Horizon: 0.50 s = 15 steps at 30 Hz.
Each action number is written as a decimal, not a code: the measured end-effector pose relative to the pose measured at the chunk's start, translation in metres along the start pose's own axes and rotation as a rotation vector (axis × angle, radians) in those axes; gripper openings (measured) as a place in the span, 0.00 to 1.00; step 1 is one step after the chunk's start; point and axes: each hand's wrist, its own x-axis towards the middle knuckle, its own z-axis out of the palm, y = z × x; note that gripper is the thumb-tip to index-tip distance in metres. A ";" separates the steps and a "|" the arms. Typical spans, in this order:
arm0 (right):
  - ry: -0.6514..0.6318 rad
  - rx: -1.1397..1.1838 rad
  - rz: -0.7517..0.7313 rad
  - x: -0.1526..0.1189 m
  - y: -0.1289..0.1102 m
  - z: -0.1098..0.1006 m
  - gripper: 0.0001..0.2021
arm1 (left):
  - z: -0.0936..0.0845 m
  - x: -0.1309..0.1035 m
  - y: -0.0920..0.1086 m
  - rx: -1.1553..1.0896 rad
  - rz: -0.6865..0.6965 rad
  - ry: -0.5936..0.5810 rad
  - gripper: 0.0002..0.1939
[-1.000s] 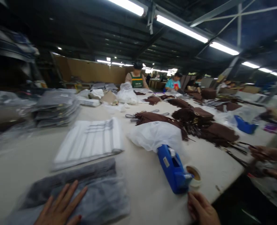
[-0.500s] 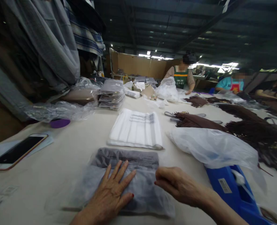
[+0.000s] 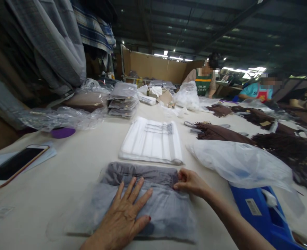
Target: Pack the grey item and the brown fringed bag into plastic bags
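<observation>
Head view: pressing flat on the bagged garment point(image 3: 153, 205) with the left hand point(image 3: 124, 217), fingers spread and released, nothing grasped. Pinching the bag's flap point(image 3: 143, 173) at its right corner with the right hand point(image 3: 191, 182). Best keeping the palm down, pulling the flap taut toward the wrist, avoiding wrinkles.

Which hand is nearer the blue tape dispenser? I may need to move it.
Right. The right hand is just left of the blue tape dispenser; the left hand lies farther left, flat on the bagged grey garment.
</observation>
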 end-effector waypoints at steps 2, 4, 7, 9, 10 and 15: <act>0.173 -0.010 0.024 -0.021 0.000 0.001 0.10 | 0.000 0.000 0.000 -0.021 -0.007 -0.030 0.31; 0.385 -0.035 -0.071 -0.046 -0.011 0.010 0.09 | -0.001 0.000 0.001 -0.040 -0.014 -0.058 0.31; 0.536 -0.215 -0.488 -0.076 -0.035 0.043 0.10 | -0.002 0.002 0.004 -0.034 -0.027 -0.060 0.30; 0.558 -0.436 -0.640 -0.084 -0.045 0.071 0.19 | -0.005 0.001 0.002 -0.010 -0.019 -0.056 0.31; 0.567 -0.525 -0.658 -0.085 -0.046 0.084 0.23 | -0.007 -0.001 -0.001 0.004 -0.002 -0.062 0.31; 0.585 -0.619 -0.618 -0.077 -0.032 0.115 0.31 | -0.011 -0.031 -0.049 0.101 0.001 -0.088 0.30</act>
